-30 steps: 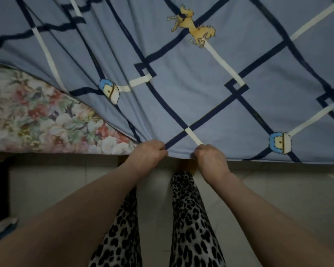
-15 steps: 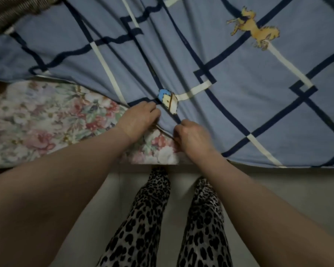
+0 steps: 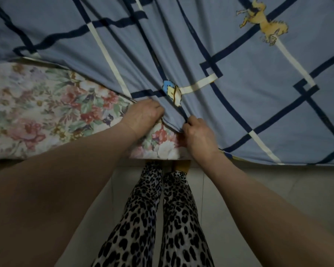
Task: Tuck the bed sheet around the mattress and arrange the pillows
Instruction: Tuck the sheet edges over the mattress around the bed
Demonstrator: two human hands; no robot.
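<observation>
A blue bed sheet (image 3: 229,60) with dark blue lines, cream bars and small horse prints covers most of the bed. At the left and near edge the floral mattress (image 3: 46,112) lies bare. My left hand (image 3: 143,116) grips the sheet's edge where it meets the floral fabric. My right hand (image 3: 199,135) pinches the same edge a little to the right, near the mattress's front side. The sheet is bunched into folds that run up from my hands. No pillows are in view.
I stand right against the bed's near side, with my legs in leopard-print trousers (image 3: 162,218) on a pale tiled floor (image 3: 278,189). The sheet's lower hem (image 3: 278,163) hangs over the bed edge at the right.
My view and hands shifted left along the bed edge. Both hands left the hem at the front and now hold the sheet's edge over the bare floral mattress.
</observation>
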